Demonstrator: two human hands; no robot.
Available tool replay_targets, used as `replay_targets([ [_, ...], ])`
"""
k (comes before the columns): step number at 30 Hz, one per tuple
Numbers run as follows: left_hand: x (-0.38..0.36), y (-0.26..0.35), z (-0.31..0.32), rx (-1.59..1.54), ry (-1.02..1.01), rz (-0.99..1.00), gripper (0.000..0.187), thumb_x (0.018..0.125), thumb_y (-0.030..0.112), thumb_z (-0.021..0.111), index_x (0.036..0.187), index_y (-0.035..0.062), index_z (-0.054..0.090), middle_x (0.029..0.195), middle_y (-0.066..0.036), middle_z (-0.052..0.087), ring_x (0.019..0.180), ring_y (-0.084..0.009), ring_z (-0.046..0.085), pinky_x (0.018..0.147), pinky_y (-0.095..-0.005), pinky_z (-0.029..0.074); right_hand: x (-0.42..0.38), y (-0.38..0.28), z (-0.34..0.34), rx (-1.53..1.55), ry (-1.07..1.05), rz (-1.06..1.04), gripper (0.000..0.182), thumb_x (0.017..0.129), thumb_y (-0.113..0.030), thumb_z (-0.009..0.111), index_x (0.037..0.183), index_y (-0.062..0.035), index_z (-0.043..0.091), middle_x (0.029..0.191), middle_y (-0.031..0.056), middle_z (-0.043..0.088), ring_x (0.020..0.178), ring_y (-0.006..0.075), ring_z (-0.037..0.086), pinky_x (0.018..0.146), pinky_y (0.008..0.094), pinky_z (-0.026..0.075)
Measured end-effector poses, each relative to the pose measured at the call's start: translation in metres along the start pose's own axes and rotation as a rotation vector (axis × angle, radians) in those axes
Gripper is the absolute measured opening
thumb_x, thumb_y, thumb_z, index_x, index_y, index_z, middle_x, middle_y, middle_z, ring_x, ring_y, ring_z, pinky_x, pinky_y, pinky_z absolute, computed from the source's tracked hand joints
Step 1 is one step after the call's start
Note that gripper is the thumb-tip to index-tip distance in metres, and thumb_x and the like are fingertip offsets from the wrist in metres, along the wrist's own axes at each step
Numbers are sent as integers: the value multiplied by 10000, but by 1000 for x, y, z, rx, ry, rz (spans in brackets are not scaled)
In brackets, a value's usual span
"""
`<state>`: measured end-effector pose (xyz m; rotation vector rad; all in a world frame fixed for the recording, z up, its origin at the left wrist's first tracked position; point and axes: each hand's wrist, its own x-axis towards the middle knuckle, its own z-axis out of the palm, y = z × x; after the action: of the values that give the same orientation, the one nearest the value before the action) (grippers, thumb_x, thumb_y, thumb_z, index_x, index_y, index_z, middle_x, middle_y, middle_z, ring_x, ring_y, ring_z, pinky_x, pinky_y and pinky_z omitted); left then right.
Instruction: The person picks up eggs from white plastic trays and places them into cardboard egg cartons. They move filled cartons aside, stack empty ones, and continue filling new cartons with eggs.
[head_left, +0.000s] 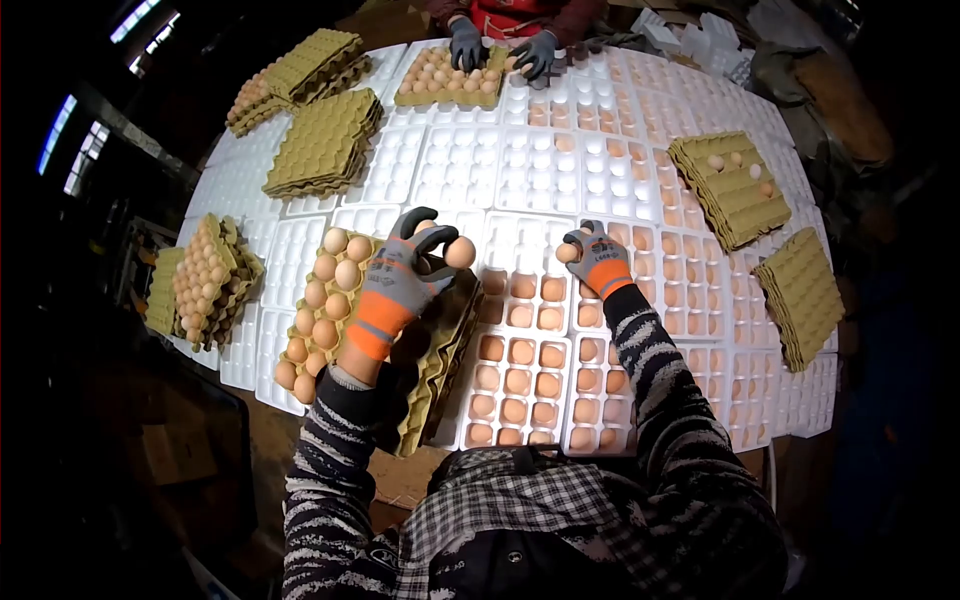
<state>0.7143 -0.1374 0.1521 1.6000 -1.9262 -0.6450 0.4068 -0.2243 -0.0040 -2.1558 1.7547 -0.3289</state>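
My left hand [398,268], in a grey and orange glove, is closed around eggs. One brown egg [460,252] sticks out by the thumb, and part of another shows between the fingers. Beneath that hand lies a pulp egg tray [318,300] with rows of brown eggs, on top of stacked trays [440,360]. My right hand [602,262], gloved alike, has its fingers around a brown egg [568,252], low over the white plastic trays [530,228]. Brown eggs [518,382] sit in the pockets of the trays nearest me.
Across the table, a person's gloved hands [467,45] work at a pulp tray of eggs [450,78]. Stacks of pulp trays stand at the back left [325,140], far left [205,270] and right [730,190]. More white trays, many with eggs, cover the table.
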Motion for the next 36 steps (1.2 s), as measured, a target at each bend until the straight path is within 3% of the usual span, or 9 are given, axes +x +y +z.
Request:
replay_targets([
  [5, 80, -13, 79, 435, -86, 206, 227, 796, 237, 706, 1017, 189, 686, 1303, -92, 579, 975, -324, 678, 811, -427, 561, -5, -30, 3, -8, -87, -68, 418, 861, -275, 677, 1274, -274, 612, 1311, 121, 515, 1090, 322, 630, 891, 443, 543],
  [12, 135, -41, 127, 820, -617, 27, 250, 846, 283, 656, 1066, 190, 727, 1211, -102, 616, 1082, -320, 644, 925, -419, 518, 18, -39, 41, 28, -207, -241, 369, 921, -330, 610, 1286, -268, 605, 1268, 120, 554, 1097, 331, 623, 889, 452, 533],
  [14, 149, -55, 129, 643, -583, -4, 230, 876, 237, 597, 1050, 176, 734, 1191, -111, 643, 1102, -327, 637, 964, -408, 500, 22, -29, 34, 169, 127, -190, 346, 943, -332, 575, 1279, -256, 604, 1234, 116, 574, 1086, 322, 622, 884, 440, 529],
  [18, 185, -60, 137, 555, -587, 14, 324, 889, 218, 532, 1148, 175, 722, 1092, -129, 723, 1038, -320, 674, 925, -412, 518, 44, 7, 58, 37, 267, -310, 368, 935, -295, 589, 1286, -182, 593, 1278, 100, 577, 1192, 301, 546, 1047, 438, 416],
  [21, 184, -41, 142, 506, -765, -175, 461, 862, 225, 560, 1312, 198, 656, 1268, -122, 672, 1150, -351, 627, 989, -407, 504, 45, 25, 80, 116, 312, -367, 421, 917, -240, 608, 1331, -177, 569, 1357, 88, 554, 1274, 300, 490, 1127, 442, 345],
  [25, 190, -63, 174, 491, -472, 118, 373, 871, 284, 662, 1210, 146, 590, 1263, -132, 538, 1154, -363, 584, 1001, -423, 462, 39, 25, 76, 258, 361, -294, 542, 888, -156, 600, 1417, -118, 490, 1427, 148, 489, 1300, 344, 463, 1123, 464, 356],
  [28, 189, -62, 202, 423, -506, 269, 422, 893, 290, 647, 1273, 139, 543, 1305, -158, 513, 1176, -402, 550, 994, -449, 461, 38, 25, 79, 236, 403, -264, 626, 877, -157, 589, 1478, -116, 418, 1484, 170, 421, 1339, 363, 424, 1133, 466, 351],
  [30, 181, -50, 211, 648, -599, 150, 431, 912, 294, 638, 1303, 148, 530, 1315, -160, 512, 1192, -416, 536, 1010, -450, 455, 39, 23, 76, 279, 425, -260, 615, 879, -139, 568, 1477, -122, 423, 1484, 163, 420, 1348, 371, 414, 1141, 462, 350],
  [36, 169, -16, 95, 28, -435, 210, 373, 991, 214, 556, 1350, 113, 556, 1328, -152, 583, 1222, -329, 560, 1051, -409, 442, 38, 25, 72, 317, 406, -252, 611, 858, -91, 582, 1454, -149, 461, 1460, 154, 453, 1330, 360, 455, 1123, 449, 394],
])
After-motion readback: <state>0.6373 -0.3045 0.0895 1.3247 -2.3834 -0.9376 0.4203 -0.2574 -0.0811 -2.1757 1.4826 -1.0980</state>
